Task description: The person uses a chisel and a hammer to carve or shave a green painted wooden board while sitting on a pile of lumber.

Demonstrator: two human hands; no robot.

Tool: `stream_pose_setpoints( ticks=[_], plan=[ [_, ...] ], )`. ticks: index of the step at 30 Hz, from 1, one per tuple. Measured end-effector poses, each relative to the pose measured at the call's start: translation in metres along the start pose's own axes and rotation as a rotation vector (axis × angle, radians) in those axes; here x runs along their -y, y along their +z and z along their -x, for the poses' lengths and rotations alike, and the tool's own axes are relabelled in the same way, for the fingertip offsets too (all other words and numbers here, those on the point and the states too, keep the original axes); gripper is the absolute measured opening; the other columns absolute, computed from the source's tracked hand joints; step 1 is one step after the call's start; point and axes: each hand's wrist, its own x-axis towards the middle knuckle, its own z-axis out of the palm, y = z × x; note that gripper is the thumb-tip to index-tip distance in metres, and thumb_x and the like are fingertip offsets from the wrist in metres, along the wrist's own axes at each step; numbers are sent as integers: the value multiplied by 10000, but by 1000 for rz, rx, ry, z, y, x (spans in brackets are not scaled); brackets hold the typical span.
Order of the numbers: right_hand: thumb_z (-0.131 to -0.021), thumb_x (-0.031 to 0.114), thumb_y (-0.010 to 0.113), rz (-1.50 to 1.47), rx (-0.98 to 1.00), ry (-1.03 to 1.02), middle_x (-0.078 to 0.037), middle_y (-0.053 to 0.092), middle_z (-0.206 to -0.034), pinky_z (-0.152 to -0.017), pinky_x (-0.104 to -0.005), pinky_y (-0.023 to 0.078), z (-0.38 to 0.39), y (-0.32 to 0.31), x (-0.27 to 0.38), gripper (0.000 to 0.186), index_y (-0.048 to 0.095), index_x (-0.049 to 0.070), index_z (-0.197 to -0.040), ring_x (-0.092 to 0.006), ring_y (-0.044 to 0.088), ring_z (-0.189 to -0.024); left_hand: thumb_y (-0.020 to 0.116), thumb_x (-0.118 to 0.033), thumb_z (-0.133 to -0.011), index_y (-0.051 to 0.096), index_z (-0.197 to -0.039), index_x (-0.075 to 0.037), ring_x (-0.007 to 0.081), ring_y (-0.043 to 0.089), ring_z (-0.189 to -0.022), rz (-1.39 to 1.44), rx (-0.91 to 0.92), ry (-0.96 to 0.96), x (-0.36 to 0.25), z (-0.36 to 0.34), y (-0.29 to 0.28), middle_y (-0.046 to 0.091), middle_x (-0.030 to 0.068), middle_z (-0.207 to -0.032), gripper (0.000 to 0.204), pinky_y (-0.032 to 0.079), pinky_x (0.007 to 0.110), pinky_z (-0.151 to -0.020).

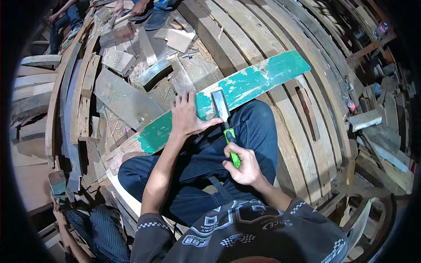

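A long plank (276,72) with worn, flaking green paint lies slantwise across my crossed legs, its bare wood end at the lower left. My left hand (186,115) lies across the plank's middle, fingers over the far edge. Its thumb stretches to the right, close against the chisel's blade. My right hand (245,165) is closed around the green and black handle of a chisel (220,105). The wide steel blade points away from me and lies over the green paint. Whether its edge touches the wood is hard to tell.
Long wooden beams (245,44) run along the right. Offcuts (118,61) and shavings are strewn ahead and left. A small reddish wood piece (308,114) lies on the beams. Another person's hand (140,7) shows at the top; someone in striped trousers (107,230) sits lower left.
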Motion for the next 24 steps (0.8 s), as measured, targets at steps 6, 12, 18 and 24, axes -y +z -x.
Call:
stream_pose_setpoints(
  ticks=[6, 12, 18, 24],
  plan=[
    [-713, 43, 720, -148, 64, 39, -128, 571, -899, -719, -371, 467, 5, 3, 3, 376, 571, 18, -1057, -287, 571, -758, 796, -780, -513, 576, -1199, 7, 383, 622, -982, 126, -3, 26, 10, -2, 7, 627, 200, -1067, 1067, 488, 470, -871],
    [-648, 141, 810, -26, 145, -214, -141, 603, -1028, -765, -358, 502, -4, -1, 6, 655, 573, 32, -1249, -292, 607, -819, 763, -781, -568, 614, -1158, -9, 355, 652, -925, 176, -68, 42, 17, -3, 12, 662, 166, -1009, 983, 506, 444, -826],
    [-684, 359, 837, 492, 179, -345, -59, 604, -782, -591, -363, 481, -11, -9, 5, 656, 627, 170, -1276, -248, 619, -628, 730, -781, -599, 630, -1176, -25, 328, 645, -984, 127, -49, 32, 21, -2, 20, 675, 132, -1046, 956, 496, 456, -862],
    [-701, 528, 800, 639, 33, -424, -28, 491, -699, -717, -367, 452, -17, 0, 22, 524, 711, 207, -1105, -199, 539, -592, 710, -771, -637, 629, -1210, -32, 334, 628, -1030, 145, -17, 13, 22, -3, 21, 675, 130, -1101, 938, 483, 468, -900]
  ],
)
